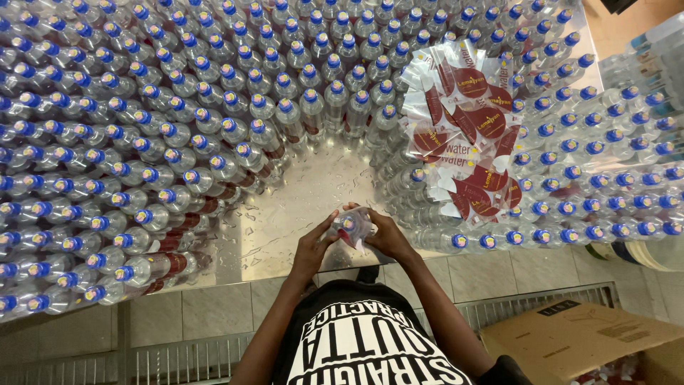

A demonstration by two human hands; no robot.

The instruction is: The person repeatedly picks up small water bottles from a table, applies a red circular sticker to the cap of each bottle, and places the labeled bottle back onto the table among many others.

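Bottle (352, 227), seemingly water-filled, held between left hand (313, 246) and right hand (388, 235).

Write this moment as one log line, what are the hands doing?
left hand: holds bottle | right hand: holds bottle | bottle: clear, blue-capped, over wet metal table | label stack: atop bottles, right

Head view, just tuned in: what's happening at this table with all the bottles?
A person stands at a wet metal table packed with clear plastic bottles with blue caps. Both hands meet at the table's near edge around one bottle: the left hand grips one side, the right hand the other, at what looks like a red and clear label. A loose pile of red and clear labels lies on top of the bottles to the right. An open cardboard box sits on the floor, lower right.
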